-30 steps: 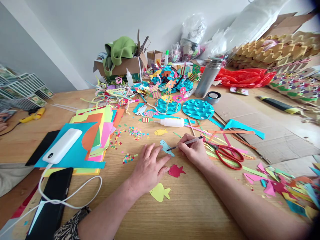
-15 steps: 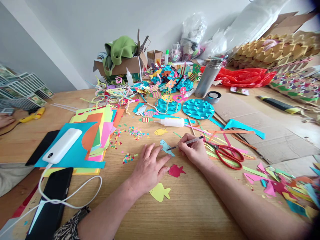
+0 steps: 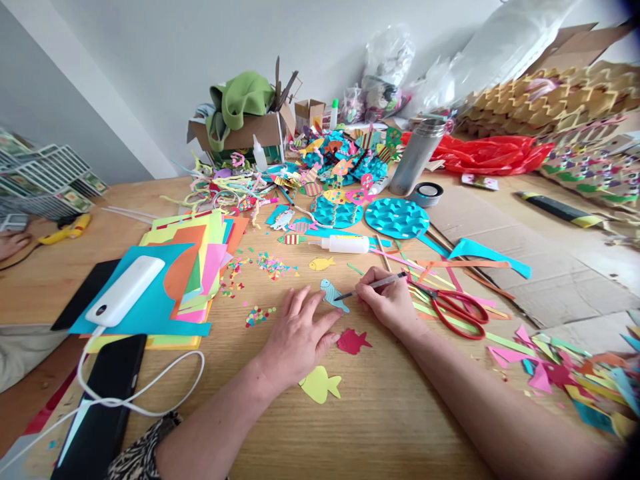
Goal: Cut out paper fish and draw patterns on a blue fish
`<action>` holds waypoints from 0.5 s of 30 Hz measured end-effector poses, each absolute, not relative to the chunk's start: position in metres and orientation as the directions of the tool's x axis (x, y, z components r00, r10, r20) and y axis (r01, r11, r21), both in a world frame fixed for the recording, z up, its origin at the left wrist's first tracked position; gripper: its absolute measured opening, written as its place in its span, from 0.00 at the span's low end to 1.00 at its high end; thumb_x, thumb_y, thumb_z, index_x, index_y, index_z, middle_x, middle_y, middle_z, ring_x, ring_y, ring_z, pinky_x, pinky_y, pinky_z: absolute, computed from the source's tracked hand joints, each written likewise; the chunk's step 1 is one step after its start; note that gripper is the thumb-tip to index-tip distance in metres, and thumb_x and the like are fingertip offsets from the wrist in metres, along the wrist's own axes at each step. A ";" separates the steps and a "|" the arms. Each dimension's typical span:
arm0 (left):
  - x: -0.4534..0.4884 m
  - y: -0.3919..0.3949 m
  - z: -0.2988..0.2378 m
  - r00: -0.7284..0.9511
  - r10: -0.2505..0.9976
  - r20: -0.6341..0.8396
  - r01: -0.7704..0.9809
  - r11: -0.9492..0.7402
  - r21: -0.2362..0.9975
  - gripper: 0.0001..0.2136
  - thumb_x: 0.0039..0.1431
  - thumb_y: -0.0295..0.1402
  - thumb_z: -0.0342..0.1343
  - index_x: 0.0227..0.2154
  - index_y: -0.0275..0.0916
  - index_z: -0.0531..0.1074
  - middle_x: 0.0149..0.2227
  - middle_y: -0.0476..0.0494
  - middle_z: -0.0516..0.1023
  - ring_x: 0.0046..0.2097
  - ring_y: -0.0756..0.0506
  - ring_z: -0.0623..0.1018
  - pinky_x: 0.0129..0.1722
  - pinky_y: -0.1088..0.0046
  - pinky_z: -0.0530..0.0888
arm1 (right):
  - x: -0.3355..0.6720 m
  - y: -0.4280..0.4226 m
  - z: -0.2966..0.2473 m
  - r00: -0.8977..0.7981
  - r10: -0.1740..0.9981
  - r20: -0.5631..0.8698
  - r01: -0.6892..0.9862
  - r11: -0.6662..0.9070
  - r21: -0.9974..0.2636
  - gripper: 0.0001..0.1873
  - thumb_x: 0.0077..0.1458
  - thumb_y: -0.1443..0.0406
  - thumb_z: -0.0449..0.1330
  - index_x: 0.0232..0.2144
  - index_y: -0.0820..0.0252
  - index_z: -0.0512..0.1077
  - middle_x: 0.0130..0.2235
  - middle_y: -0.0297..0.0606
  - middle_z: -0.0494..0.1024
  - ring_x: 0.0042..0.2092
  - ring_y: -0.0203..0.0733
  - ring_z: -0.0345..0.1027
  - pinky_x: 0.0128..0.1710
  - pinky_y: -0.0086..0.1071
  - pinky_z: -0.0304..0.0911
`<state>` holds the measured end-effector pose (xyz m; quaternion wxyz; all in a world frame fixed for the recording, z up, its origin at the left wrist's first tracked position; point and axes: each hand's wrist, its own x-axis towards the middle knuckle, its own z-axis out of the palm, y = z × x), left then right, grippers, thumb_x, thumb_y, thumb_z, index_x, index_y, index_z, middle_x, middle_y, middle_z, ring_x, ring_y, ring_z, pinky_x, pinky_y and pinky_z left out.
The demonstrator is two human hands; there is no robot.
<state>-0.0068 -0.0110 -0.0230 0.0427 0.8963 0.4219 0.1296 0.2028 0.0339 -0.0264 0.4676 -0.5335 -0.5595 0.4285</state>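
A light blue paper fish [image 3: 332, 295] with dark drawn stripes lies on the wooden table between my hands. Pinched in my right hand [image 3: 383, 300] is a pen [image 3: 370, 285], its tip touching the fish near the tail. My left hand [image 3: 300, 333] rests with fingers spread, fingertips at the left and lower edges of the same fish. Close by lie a red paper fish [image 3: 354, 341], a yellow-green paper fish [image 3: 321, 385] partly behind my left wrist, and an orange-yellow paper fish [image 3: 321, 264] above.
Red-handled scissors [image 3: 457, 312] lie beside my right forearm among paper strips. Beyond stand a white glue bottle [image 3: 349, 244] lying down and a steel flask [image 3: 417, 157]. Coloured paper sheets [image 3: 200, 267], a power bank [image 3: 125, 290] and a phone [image 3: 103, 413] are left. Another person's hand [image 3: 13, 243] shows far left.
My hands and the fish keep almost the same place. More dark stripes appear on the blue fish's body. The other person's hand at far left has shifted slightly.
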 end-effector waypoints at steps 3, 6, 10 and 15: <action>-0.007 -0.011 -0.023 0.608 0.767 0.204 0.747 -0.640 0.182 0.18 0.66 0.42 0.48 0.57 0.50 0.68 0.61 0.40 0.63 0.64 0.33 0.58 0.62 0.43 0.58 | 0.203 0.034 -0.026 -0.020 0.998 0.060 0.202 0.063 -0.977 0.06 0.44 0.69 0.58 0.19 0.58 0.65 0.19 0.31 0.71 0.19 0.33 0.60 0.19 0.27 0.55; -0.007 -0.011 -0.023 0.609 0.766 0.205 0.747 -0.641 0.177 0.18 0.66 0.42 0.48 0.57 0.51 0.68 0.61 0.40 0.63 0.64 0.33 0.58 0.62 0.43 0.58 | 0.203 0.034 -0.027 -0.024 0.998 0.058 0.198 0.062 -0.978 0.06 0.44 0.68 0.58 0.19 0.58 0.65 0.19 0.30 0.71 0.19 0.33 0.60 0.19 0.27 0.54; -0.007 -0.011 -0.023 0.611 0.765 0.206 0.746 -0.643 0.175 0.18 0.66 0.42 0.49 0.57 0.51 0.68 0.61 0.40 0.63 0.64 0.34 0.59 0.62 0.43 0.58 | 0.203 0.034 -0.027 -0.006 0.998 0.063 0.196 0.063 -0.979 0.06 0.44 0.69 0.58 0.19 0.58 0.65 0.19 0.31 0.71 0.19 0.33 0.60 0.18 0.27 0.54; -0.007 -0.011 -0.023 0.610 0.763 0.215 0.745 -0.644 0.173 0.18 0.66 0.42 0.49 0.57 0.50 0.68 0.61 0.39 0.63 0.64 0.34 0.58 0.62 0.44 0.58 | 0.203 0.034 -0.027 -0.046 0.997 0.064 0.204 0.072 -0.976 0.05 0.44 0.68 0.58 0.19 0.58 0.66 0.18 0.30 0.71 0.18 0.32 0.60 0.18 0.27 0.54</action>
